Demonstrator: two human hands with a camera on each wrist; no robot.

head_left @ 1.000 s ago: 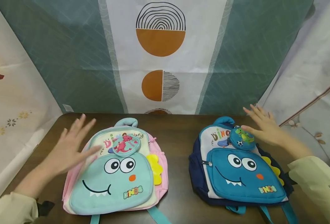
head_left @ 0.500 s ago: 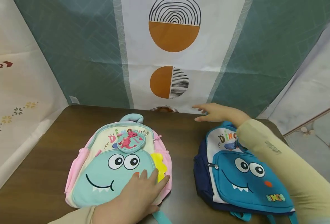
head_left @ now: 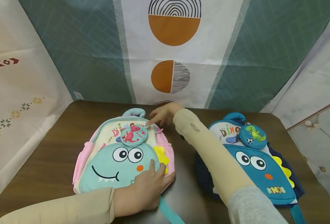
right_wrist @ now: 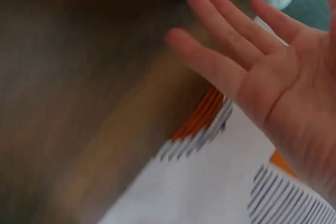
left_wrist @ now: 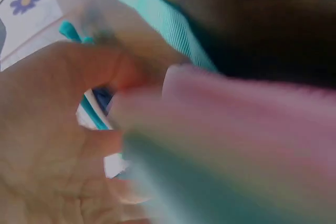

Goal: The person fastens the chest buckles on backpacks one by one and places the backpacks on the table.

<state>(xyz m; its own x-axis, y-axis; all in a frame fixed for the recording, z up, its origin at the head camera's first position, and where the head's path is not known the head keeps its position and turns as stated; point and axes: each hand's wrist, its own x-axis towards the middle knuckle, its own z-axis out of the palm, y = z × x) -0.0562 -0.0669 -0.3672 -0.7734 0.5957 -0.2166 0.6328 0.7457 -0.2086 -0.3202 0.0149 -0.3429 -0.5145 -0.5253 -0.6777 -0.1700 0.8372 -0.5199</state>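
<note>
A pink and mint dinosaur backpack (head_left: 103,168) lies face up on the brown table, with a round dinosaur coin purse (head_left: 134,135) hanging on its front. At its lower right corner my left hand (head_left: 146,186) grips the edge; the left wrist view shows thumb and fingers on either side of the pink fabric (left_wrist: 252,98). My right hand (head_left: 165,113) reaches across to the upper right of this backpack, fingertips right by the purse's clip. Straight, spread fingers (right_wrist: 220,66) show in the right wrist view, with nothing in them.
A blue dinosaur backpack (head_left: 260,177) lies on the right, partly hidden by my right sleeve (head_left: 209,149). Its own round purse (head_left: 253,137) hangs on top. Patterned cloth (head_left: 100,62) rises behind the table's far edge. A mint strap (head_left: 170,211) trails toward the front.
My left hand has come from the pink backpack's upper left to its lower right corner. My right hand has swung left from the blue backpack to the pink one's top. The view has shifted slightly.
</note>
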